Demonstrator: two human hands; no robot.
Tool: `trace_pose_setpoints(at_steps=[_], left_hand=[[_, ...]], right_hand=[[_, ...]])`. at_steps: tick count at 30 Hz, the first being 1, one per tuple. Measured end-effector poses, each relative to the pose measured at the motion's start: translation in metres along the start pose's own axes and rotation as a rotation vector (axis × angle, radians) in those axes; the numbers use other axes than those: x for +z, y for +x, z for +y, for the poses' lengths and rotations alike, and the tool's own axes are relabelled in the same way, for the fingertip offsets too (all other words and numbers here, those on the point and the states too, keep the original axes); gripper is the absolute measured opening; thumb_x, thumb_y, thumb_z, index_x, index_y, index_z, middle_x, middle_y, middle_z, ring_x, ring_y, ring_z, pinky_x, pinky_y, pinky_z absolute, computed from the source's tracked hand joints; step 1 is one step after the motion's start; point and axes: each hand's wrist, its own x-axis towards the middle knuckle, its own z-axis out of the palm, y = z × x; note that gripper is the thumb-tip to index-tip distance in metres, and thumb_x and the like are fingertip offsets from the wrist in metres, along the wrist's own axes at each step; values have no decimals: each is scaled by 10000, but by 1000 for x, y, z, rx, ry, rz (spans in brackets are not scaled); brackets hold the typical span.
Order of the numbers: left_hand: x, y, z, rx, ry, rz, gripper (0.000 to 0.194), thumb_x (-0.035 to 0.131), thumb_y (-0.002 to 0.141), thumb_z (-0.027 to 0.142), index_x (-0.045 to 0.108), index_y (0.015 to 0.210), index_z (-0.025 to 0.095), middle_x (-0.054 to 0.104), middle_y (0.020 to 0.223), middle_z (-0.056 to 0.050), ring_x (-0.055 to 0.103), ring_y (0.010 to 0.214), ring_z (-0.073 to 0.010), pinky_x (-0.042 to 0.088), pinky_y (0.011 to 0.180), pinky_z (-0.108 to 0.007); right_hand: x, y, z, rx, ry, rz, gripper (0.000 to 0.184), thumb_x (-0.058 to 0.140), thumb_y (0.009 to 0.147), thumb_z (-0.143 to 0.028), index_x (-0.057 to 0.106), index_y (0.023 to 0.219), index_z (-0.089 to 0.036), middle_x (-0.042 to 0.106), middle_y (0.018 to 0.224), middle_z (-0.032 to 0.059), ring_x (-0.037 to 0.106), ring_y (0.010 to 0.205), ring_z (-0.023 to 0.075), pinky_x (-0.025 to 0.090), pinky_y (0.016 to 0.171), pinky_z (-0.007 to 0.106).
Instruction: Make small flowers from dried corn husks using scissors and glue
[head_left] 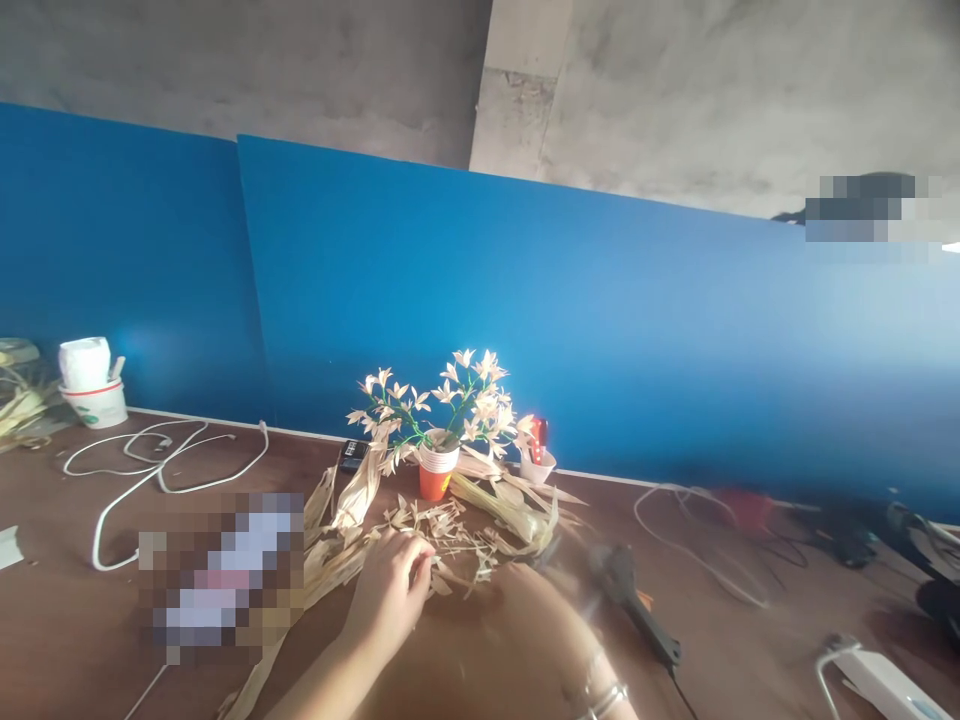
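My left hand is over the near edge of a pile of small husk cuttings, thumb and fingers closed together; whatever they pinch is too small to make out. To its right, my right hand is smeared by motion, its fingers indistinct. Dried corn husks lie around the cuttings. Behind them stands a stack of paper cups, orange at the bottom, holding green stems with pale husk flowers. A dark corded tool shaped like a glue gun lies right of my right hand.
A white cable and a blurred-out flat object are on the left of the brown table. A white tub stands farther back. Behind runs a blue partition. More cables and a white box-like thing lie right.
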Motion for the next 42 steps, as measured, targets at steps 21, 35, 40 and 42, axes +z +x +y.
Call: trace_pose_setpoints(at_steps=[21,35,40,42], left_hand=[[-7,2,26,-378,-719,-88,301,551,822,418,597,649,177,584,664,-18,532,659,-168,398,582,-241],[-6,5,15,-467,-776,-16,310,581,766,472,632,698,174,551,592,13,459,550,-140,371,540,-233],[-6,6,12,-475,-835,-16,256,599,753,417,638,710,167,607,637,-7,491,569,-142,384,544,-231],[-5,5,13,-516,-874,0,237,616,735,398,639,718,163,594,615,2,490,557,-137,381,531,-227]], right_hand=[[17,18,-45,65,1248,85,274,647,739,-414,544,757,-160,455,574,-64,348,502,71,262,482,203],[6,9,-46,-28,1120,100,266,584,806,-433,649,841,-177,481,631,-22,373,538,101,336,491,230],[7,8,-43,-70,1187,-127,428,636,789,-413,666,1134,-161,413,541,-55,337,494,81,344,487,215],[10,9,-44,-78,1164,-133,452,623,803,-376,648,1191,-145,417,530,-56,349,492,79,352,490,210]])
